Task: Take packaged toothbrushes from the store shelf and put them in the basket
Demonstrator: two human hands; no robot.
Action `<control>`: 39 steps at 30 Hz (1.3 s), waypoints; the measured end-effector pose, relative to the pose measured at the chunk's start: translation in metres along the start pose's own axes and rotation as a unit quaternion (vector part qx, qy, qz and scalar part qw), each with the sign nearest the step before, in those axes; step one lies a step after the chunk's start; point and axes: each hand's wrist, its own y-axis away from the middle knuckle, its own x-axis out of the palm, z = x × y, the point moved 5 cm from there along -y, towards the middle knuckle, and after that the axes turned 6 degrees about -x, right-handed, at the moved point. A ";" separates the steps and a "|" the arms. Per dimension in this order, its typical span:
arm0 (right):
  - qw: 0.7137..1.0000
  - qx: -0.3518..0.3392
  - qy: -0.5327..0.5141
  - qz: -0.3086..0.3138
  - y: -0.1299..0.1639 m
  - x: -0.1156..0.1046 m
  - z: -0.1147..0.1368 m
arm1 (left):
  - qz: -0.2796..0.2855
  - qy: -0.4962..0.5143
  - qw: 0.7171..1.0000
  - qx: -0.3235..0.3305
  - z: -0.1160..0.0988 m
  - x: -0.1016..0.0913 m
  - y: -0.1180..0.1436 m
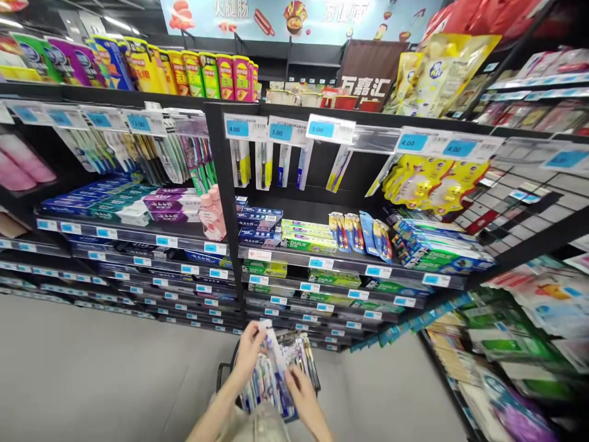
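Note:
At the lower middle of the head view, a long toothbrush package with a white top and blue lower part lies slanted between my hands. My left hand pinches it near its upper end. Lower down, the fingers of my right hand close on its right edge. Directly beneath are many more packaged toothbrushes, heaped in a dark container whose rim is mostly hidden by the packs and my arms.
Ahead stands a black shelf with toothbrush packs on hooks and toothpaste boxes below. Yellow carded packs hang at the right. Chip canisters line the top. Another rack borders the grey floor on the right.

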 end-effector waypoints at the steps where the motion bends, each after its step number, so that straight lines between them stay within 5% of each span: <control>1: 1.000 0.011 -0.022 -0.005 -0.006 0.008 0.005 | -0.030 0.031 0.999 -0.013 -0.007 -0.015 0.001; 7: 0.995 -0.011 -0.023 0.093 -0.039 0.046 0.071 | -0.060 0.105 0.991 -0.063 -0.045 -0.089 0.015; 12: 0.991 -0.036 -0.002 0.126 -0.072 0.014 0.119 | 0.025 0.071 0.997 -0.028 -0.083 -0.119 0.018; 16: 0.994 -0.090 -0.041 -0.040 -0.111 -0.061 0.170 | 0.118 0.047 0.992 -0.017 -0.089 -0.110 0.026; 19: 0.961 -0.171 -0.052 -0.211 -0.140 -0.117 0.219 | 0.152 0.016 0.987 -0.047 -0.070 -0.095 0.036; 22: 0.924 -0.241 -0.061 -0.290 -0.170 -0.148 0.258 | 0.208 -0.049 0.973 -0.086 -0.048 -0.078 0.051; 27: 0.908 -0.292 -0.047 -0.297 -0.211 -0.163 0.287 | 0.324 -0.150 0.929 -0.101 -0.044 -0.059 0.067; 39: 0.890 -0.342 0.008 -0.301 -0.254 -0.177 0.308 | 0.300 -0.128 0.944 -0.061 -0.046 -0.068 0.054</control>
